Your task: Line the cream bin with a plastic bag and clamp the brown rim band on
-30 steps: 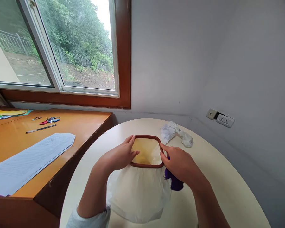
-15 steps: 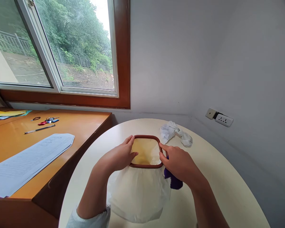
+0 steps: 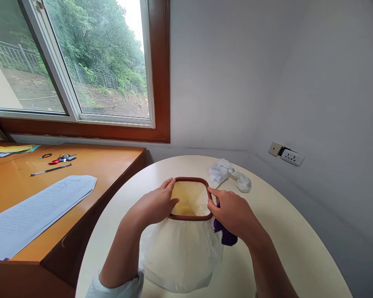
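Observation:
A small trash bin stands on the round table, its brown rim facing up and its inside yellowish. A translucent white trash bag lines it and hangs down over the outside, spreading onto the table. My left hand grips the rim's left side, thumb over the inner edge and fingers at the far left corner. On the opposite side my right hand pinches the rim between thumb and fingers. Partly under my right hand lies a dark purple cloth.
A knotted white plastic bag lies at the back of the round table. On the wooden desk to the left are papers, a pen and keys. A wall socket is at right.
Both hands keep the same hold on the rim. The view has shifted very slightly; nothing else has visibly moved.

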`<state>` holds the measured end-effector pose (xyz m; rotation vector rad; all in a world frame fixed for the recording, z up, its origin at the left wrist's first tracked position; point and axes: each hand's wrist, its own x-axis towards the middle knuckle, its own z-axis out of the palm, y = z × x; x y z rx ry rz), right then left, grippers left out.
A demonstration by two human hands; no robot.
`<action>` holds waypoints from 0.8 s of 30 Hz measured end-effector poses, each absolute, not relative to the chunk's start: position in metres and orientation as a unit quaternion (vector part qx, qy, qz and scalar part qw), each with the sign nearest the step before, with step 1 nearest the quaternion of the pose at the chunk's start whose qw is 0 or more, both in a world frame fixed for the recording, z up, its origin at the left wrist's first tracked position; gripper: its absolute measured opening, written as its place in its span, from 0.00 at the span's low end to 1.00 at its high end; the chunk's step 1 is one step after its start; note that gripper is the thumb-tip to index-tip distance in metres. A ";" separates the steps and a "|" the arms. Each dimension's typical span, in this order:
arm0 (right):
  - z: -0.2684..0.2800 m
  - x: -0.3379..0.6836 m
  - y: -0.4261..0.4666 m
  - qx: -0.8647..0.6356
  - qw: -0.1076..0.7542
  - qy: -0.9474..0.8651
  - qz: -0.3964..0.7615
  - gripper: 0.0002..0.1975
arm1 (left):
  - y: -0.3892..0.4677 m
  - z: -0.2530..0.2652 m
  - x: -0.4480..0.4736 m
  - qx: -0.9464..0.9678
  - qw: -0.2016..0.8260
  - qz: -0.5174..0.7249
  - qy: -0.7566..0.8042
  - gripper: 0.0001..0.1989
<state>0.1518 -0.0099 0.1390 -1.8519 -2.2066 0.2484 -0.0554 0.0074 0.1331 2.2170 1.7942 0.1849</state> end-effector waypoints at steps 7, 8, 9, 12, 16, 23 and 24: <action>0.134 0.159 0.001 -0.689 0.140 -0.710 0.033 0.18 | -0.007 0.150 -0.053 0.785 0.112 0.097 0.601 0.23; 0.134 0.162 0.003 -0.702 0.156 -0.695 0.022 0.18 | -0.010 0.153 -0.052 0.796 0.117 0.092 0.587 0.23; 0.136 0.165 0.003 -0.711 0.173 -0.682 0.014 0.17 | -0.013 0.155 -0.050 0.808 0.125 0.090 0.569 0.22; 0.142 0.173 0.000 -0.717 0.220 -0.661 0.014 0.15 | -0.019 0.158 -0.047 0.833 0.143 0.105 0.524 0.18; 0.155 0.178 -0.013 -0.706 0.267 -0.654 0.040 0.14 | -0.015 0.157 -0.050 0.831 0.121 0.145 0.523 0.19; 0.167 0.169 -0.033 -0.671 0.288 -0.680 0.062 0.14 | 0.001 0.145 -0.057 0.835 0.126 0.133 0.519 0.17; 0.167 0.168 -0.035 -0.668 0.286 -0.684 0.063 0.14 | 0.002 0.145 -0.056 0.837 0.128 0.136 0.515 0.16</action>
